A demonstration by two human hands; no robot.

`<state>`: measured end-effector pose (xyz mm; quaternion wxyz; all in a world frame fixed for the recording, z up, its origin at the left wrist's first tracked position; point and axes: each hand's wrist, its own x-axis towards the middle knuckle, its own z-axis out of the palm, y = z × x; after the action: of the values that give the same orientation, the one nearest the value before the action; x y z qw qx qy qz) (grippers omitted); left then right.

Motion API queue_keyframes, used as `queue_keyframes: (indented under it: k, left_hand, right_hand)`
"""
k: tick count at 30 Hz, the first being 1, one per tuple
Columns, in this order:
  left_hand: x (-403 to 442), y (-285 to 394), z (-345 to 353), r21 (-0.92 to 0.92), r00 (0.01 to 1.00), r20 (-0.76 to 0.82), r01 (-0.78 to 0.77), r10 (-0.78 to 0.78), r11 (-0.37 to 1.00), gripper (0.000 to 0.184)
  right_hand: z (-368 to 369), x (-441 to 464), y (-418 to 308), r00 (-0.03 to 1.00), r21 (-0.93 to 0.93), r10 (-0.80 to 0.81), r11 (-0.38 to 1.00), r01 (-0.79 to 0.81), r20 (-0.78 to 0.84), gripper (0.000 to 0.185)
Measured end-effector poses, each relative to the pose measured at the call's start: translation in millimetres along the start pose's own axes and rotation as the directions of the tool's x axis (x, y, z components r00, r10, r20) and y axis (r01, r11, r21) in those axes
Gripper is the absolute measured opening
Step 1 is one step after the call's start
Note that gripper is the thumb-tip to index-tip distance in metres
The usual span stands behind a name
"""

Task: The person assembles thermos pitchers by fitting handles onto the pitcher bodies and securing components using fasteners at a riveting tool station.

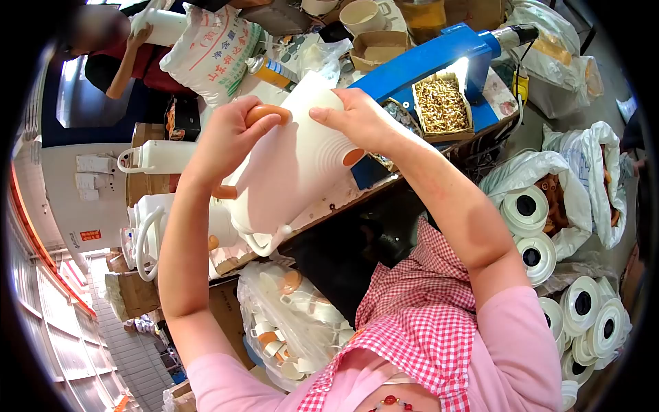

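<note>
Your left hand was wrapped round the curved orange-brown plastic handle left of the tapered white plastic body, whose long axis slanted away rightward. Your right hand was nearer the far end, thumb on it, grip unclear.

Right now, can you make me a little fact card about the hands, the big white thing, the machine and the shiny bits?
Left hand: gripping the brown handle
Right hand: thumb against the white shell, other fingers partly hidden
White shell: tilted
Blue machine: beyond the right hand
Shiny bits: small, brass-coloured, heaped in a box
</note>
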<state>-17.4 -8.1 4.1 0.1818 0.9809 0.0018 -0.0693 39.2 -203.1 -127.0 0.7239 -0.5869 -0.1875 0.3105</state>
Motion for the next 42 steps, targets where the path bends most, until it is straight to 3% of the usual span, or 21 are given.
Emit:
queue_keyframes:
  k: [1, 4, 14, 16, 18, 20, 21, 23, 25, 27, 28, 31, 33, 35, 36, 37, 38, 39, 40, 41, 42]
  left_hand:
    - [0, 1, 0, 0.088, 0.998, -0.017, -0.063, 0.065, 0.994, 0.023]
    - [0, 14, -4, 0.206, 1.000, 0.014, 0.006, -0.009, 0.979, 0.031]
    - [-1, 15, 1, 0.271, 1.000, -0.004, 0.020, -0.019, 0.962, 0.032]
    - [-1, 8, 3, 0.314, 0.996, -0.042, -0.058, 0.075, 0.948, 0.026]
    - [-2, -6, 8, 0.216, 0.990, -0.064, -0.112, 0.128, 0.970, 0.023]
    - [-6, 5, 5, 0.189, 0.999, -0.022, -0.036, 0.041, 0.981, 0.018]
    - [-5, 1, 11, 0.054, 0.998, -0.045, -0.038, 0.040, 0.998, 0.016]
    - [0, -1, 11, 0.142, 0.978, -0.064, -0.187, 0.197, 0.972, 0.017]
    - [0, 7, 12, 0.241, 0.997, -0.050, -0.053, 0.067, 0.969, 0.017]
    - [-1, 9, 13, 0.179, 0.992, -0.047, -0.106, 0.116, 0.978, 0.016]
    - [-1, 6, 14, 0.207, 0.992, -0.019, -0.120, 0.127, 0.971, 0.016]
    - [-1, -15, 15, 0.189, 0.980, -0.050, -0.179, 0.192, 0.965, 0.018]
    - [-2, -15, 17, 0.196, 0.977, -0.105, -0.165, 0.188, 0.967, 0.019]
    - [-1, -9, 13, 0.238, 0.952, -0.129, -0.243, 0.279, 0.940, 0.017]
    - [-4, -10, 10, 0.302, 0.941, -0.090, -0.285, 0.325, 0.909, 0.016]
    - [-9, -2, 9, 0.305, 0.938, -0.105, -0.286, 0.331, 0.908, 0.016]
    - [-13, 10, 8, 0.064, 0.987, -0.078, -0.136, 0.140, 0.989, 0.014]
    - [-19, 16, 5, -0.167, 0.999, -0.003, 0.046, -0.047, 0.985, 0.014]
    - [-26, 12, 7, -0.291, 0.999, -0.019, 0.042, -0.050, 0.956, 0.015]
    - [-35, 5, 7, -0.294, 0.998, -0.033, 0.043, -0.055, 0.955, 0.015]
    - [-46, -7, 7, -0.291, 0.993, -0.027, 0.105, -0.118, 0.951, 0.021]
  right_hand:
    - [1, 0, 1, 1.000, 0.015, -0.006, 1.000, 0.006, 0.001, 0.046]
    - [0, 2, 1, 1.000, 0.028, 0.014, 0.999, -0.014, 0.019, 0.047]
    - [1, 4, 5, 1.000, 0.004, 0.006, 1.000, -0.006, -0.010, 0.048]
    - [0, 2, 6, 0.999, 0.029, -0.047, 0.998, 0.047, -0.005, 0.048]
    - [1, 8, 9, 1.000, -0.020, -0.003, 1.000, 0.004, 0.018, 0.049]
    - [-1, 4, 5, 1.000, -0.139, -0.014, 0.990, 0.012, -0.008, 0.053]
    - [-3, 2, 4, 1.000, -0.125, 0.001, 0.992, 0.000, 0.008, 0.054]
    - [-7, -7, -5, 0.998, -0.124, -0.053, 0.991, 0.050, -0.023, 0.055]
    - [-11, -7, -6, 1.000, -0.101, -0.009, 0.995, 0.010, 0.011, 0.047]
    - [-8, -9, -5, 0.998, -0.019, 0.056, 0.998, -0.055, 0.017, 0.046]
    - [5, 23, 32, 0.994, -0.296, -0.099, 0.949, 0.106, 0.040, 0.049]
    - [4, 29, 25, 0.998, -0.565, -0.046, 0.825, 0.017, -0.037, 0.070]
    - [3, 15, 22, 0.983, -0.325, -0.142, 0.941, 0.098, -0.115, 0.060]
    - [-4, -3, 1, 0.996, -0.143, -0.087, 0.986, 0.081, -0.032, 0.049]
    - [-1, 2, 11, 0.995, -0.153, -0.098, 0.984, 0.093, -0.030, 0.049]
    - [-6, 11, 28, 0.974, -0.265, -0.220, 0.944, 0.199, -0.050, 0.043]
    - [-9, 17, 35, 0.939, -0.374, -0.341, 0.878, 0.298, -0.053, 0.037]
    - [-9, -36, -3, 0.963, -0.175, -0.244, 0.959, 0.222, -0.113, 0.030]
    - [-17, -66, -11, 0.970, -0.154, -0.192, 0.973, 0.170, -0.146, 0.026]
    - [-32, -68, 23, 0.804, -0.416, -0.551, 0.800, 0.433, -0.223, 0.025]
    - [-52, -98, 35, 0.791, -0.468, -0.547, 0.794, 0.388, -0.275, 0.024]
